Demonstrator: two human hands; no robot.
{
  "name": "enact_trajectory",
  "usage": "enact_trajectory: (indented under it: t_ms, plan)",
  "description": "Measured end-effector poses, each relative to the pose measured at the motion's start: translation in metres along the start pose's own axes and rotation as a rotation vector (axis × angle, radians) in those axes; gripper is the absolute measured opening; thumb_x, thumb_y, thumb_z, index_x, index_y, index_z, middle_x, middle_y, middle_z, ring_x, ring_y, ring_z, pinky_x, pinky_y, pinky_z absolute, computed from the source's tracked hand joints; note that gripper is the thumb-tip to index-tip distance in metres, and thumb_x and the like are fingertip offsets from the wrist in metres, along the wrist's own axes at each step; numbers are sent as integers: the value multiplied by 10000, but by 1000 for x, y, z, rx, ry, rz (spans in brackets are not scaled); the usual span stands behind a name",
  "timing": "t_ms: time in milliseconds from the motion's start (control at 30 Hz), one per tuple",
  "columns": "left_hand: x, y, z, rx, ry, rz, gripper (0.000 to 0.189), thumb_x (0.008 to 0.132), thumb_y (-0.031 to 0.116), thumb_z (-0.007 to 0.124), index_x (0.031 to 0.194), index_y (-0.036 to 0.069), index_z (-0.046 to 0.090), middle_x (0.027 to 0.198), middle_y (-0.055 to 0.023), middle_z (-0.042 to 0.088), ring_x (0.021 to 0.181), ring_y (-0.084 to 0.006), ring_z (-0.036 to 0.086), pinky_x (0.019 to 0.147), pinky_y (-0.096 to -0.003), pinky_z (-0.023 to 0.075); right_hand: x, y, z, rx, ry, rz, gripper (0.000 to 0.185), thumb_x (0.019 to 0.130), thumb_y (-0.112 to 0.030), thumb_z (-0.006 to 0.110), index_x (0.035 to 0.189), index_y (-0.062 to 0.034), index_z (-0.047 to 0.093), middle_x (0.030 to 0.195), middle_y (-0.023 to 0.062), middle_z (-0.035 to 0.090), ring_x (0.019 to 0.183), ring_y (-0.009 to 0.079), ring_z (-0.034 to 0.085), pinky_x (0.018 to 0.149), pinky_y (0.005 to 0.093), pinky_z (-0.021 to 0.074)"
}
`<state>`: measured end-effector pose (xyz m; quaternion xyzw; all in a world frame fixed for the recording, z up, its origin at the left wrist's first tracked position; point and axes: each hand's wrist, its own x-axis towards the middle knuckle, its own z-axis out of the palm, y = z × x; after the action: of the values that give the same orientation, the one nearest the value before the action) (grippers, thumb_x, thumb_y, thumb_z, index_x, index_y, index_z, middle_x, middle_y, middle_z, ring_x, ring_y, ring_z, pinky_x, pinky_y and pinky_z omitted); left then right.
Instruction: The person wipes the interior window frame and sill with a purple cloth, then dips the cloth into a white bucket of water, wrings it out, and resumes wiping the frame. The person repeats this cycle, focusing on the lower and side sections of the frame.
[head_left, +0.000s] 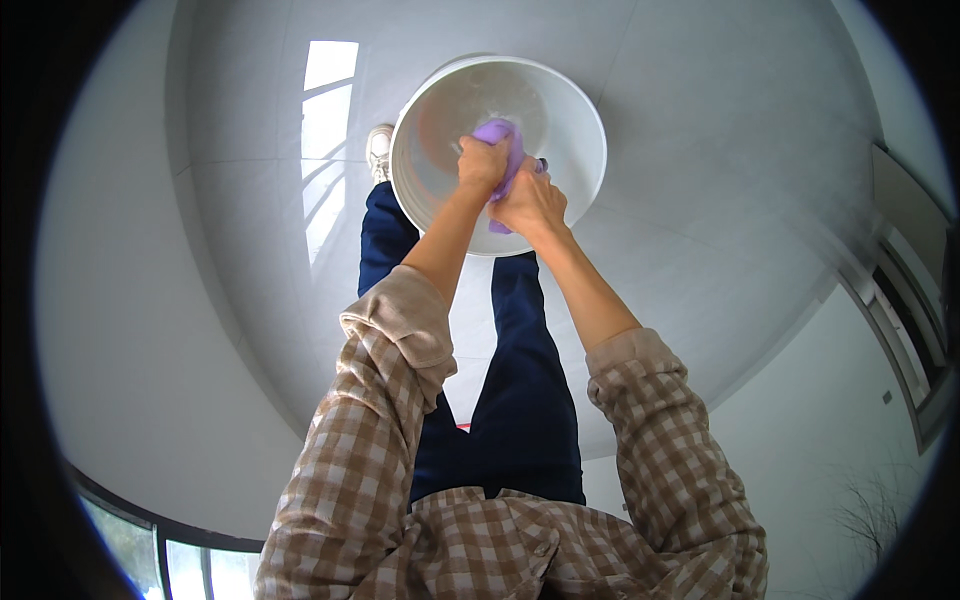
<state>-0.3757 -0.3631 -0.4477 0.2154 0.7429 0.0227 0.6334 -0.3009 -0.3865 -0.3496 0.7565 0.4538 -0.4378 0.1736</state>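
Note:
A bunched purple cloth is gripped between both hands over the mouth of a white plastic bucket. My left hand is closed round its upper part, a little above and to the left of the other hand. My right hand holds the lower part, with a short end of cloth hanging below the fist. The cloth looks twisted. Inside the bucket, the bottom looks wet or cloudy, but how much water it holds cannot be told.
The bucket stands on a grey tiled floor, in front of my legs. A white shoe shows at its left side. Pale walls curve round the left and lower right, with dry twigs at the lower right.

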Motion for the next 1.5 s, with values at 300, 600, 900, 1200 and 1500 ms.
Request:
enact_trajectory:
  t_ms: [300, 600, 900, 1200, 1500]
  plan:
    - [-2, -15, -38, -852, -598, -127, 801, 922, 679, 374, 1398, 35, 382, 1304, -172, 551, 1167, -373, 549, 971, -452, 452, 11, 50, 10, 1553, -468, 118, 462, 684, -267, 718, 1030, 23, 618, 919, 145, 659, 762, 248, 642, 685, 338, 525]
    - [-33, 9, -21, -1329, -1161, 107, 761, 855, 697, 489, 1379, 147, 446, 1259, -191, 551, 1096, -455, 561, 935, -580, 463, -12, 62, 11, 2173, -1097, -231, 795, 825, -635, 607, 1349, -71, 413, 991, 239, 578, 668, 243, 568, 374, 263, 467]
    - [-43, 26, -33, -1181, -844, 319, 401, 933, 373, 549, 1190, 66, 544, 1037, -156, 615, 951, -357, 628, 817, -497, 540, -16, 64, -20, 1931, -862, -72, 913, 838, -792, 324, 1347, -50, 478, 1088, 241, 647, 839, 401, 688, 575, 486, 604]
    - [-52, 41, -43, -900, -784, 439, 492, 890, 450, 636, 1228, 117, 507, 1066, -122, 601, 967, -317, 640, 800, -448, 564, -28, 63, -16, 2061, -1097, -290, 961, 678, -453, 842, 1394, -17, 374, 1244, 300, 525, 996, 394, 640, 588, 416, 612]
    - [-58, 56, -43, -731, -634, 214, 371, 822, 173, 740, 1111, 58, 538, 946, -72, 606, 832, -170, 623, 728, -319, 549, -37, 38, -45, 1211, -401, 3, 380, 641, -178, 827, 912, -23, 610, 723, 42, 591, 549, 115, 516, 403, 255, 325]
